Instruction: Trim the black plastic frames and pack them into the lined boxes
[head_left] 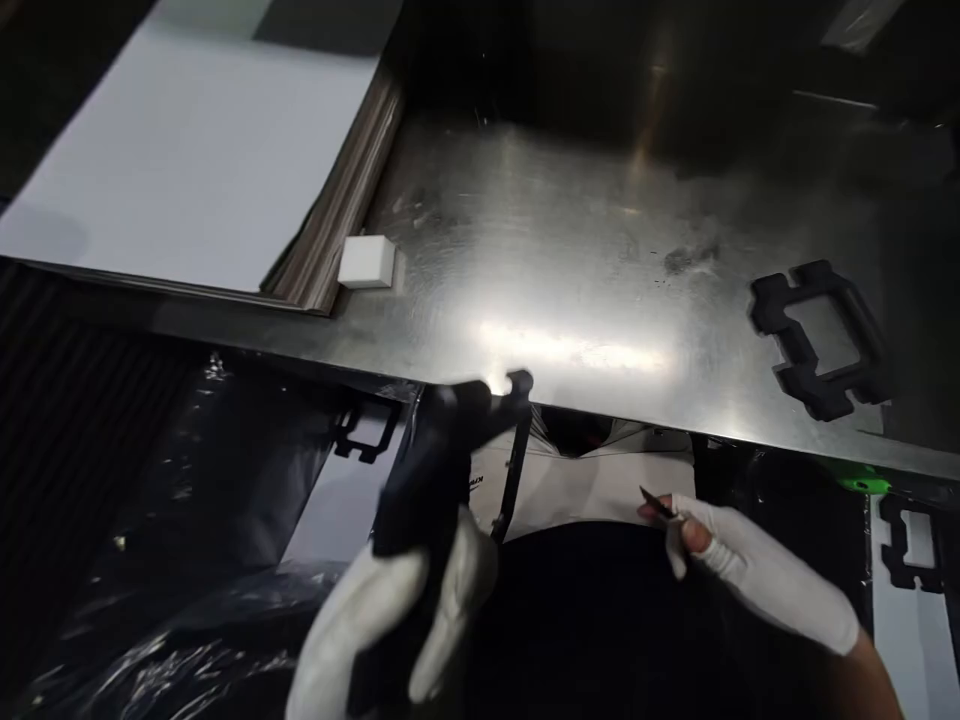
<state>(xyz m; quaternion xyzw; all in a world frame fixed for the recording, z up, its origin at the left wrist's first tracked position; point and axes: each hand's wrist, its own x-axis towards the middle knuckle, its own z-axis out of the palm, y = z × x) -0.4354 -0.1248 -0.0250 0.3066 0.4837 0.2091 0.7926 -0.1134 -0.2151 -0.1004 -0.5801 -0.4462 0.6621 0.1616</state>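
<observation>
My left hand [382, 610], in a white glove, is closed around a black notched piece [442, 440]. Motion smears the piece; its hooked upper end reaches past the table's front edge. My right hand [720, 540], gloved in white with bare fingertips showing, pinches a small knife [658, 503] whose dark blade points up and left. That hand is held low in front of my lap, apart from the left one. Lying on the metal table [570, 260] at the right is a black notched frame [821, 340] with an open middle.
A thick stack of white sheets [187, 160] covers the table's left side, with a small white block [367, 262] against its edge. Below the table, dark plastic-lined containers on both sides hold white sheets and black frames [367, 430]. A green object [864, 482] sits at lower right.
</observation>
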